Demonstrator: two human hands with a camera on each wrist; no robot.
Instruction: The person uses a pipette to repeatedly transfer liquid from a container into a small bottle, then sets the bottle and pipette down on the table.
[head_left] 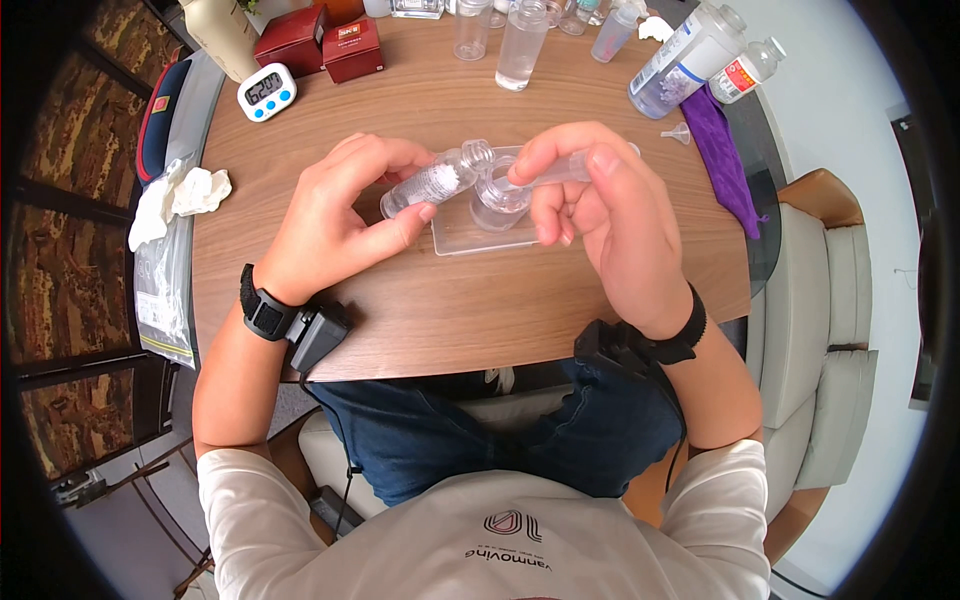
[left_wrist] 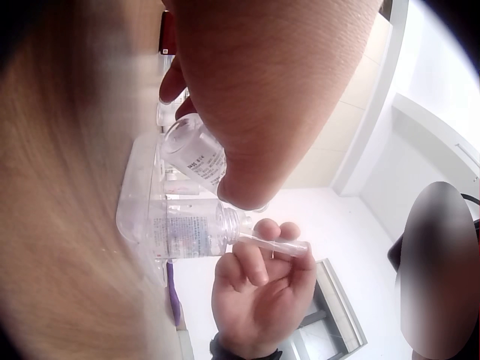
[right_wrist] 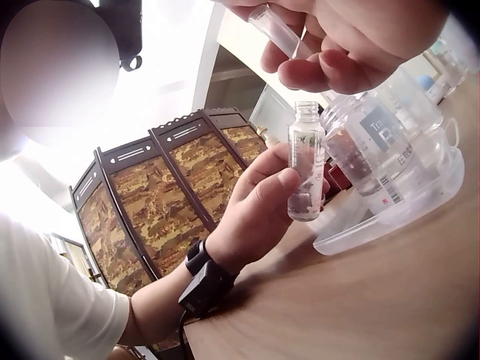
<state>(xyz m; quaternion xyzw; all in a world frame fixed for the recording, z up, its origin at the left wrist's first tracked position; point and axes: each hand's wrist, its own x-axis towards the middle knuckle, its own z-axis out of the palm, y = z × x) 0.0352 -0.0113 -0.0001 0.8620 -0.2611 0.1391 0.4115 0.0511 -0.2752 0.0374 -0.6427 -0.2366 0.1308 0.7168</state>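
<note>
My left hand (head_left: 335, 205) grips a small clear bottle (head_left: 425, 187) by its sides. Its neck is uncapped and leans toward the right in the head view; whitish bits show inside. My right hand (head_left: 625, 215) holds a slim clear tube (left_wrist: 281, 245) between thumb and fingers. Beside the held bottle, a wider clear bottle (left_wrist: 184, 229) with a printed label stands on a transparent plastic tray (head_left: 455, 240). In the left wrist view the tube's inner end overlaps that bottle's mouth. Seen from the right wrist, the tube (right_wrist: 276, 31) is above the small bottle (right_wrist: 306, 169).
Behind the hands are a white timer (head_left: 268, 92), red boxes (head_left: 352, 50), a clear cup of liquid (head_left: 520, 50) and a large labelled bottle (head_left: 685, 62). A small funnel (head_left: 678, 132) lies near a purple cloth (head_left: 722, 150) at right. Crumpled tissue (head_left: 200, 190) is at left.
</note>
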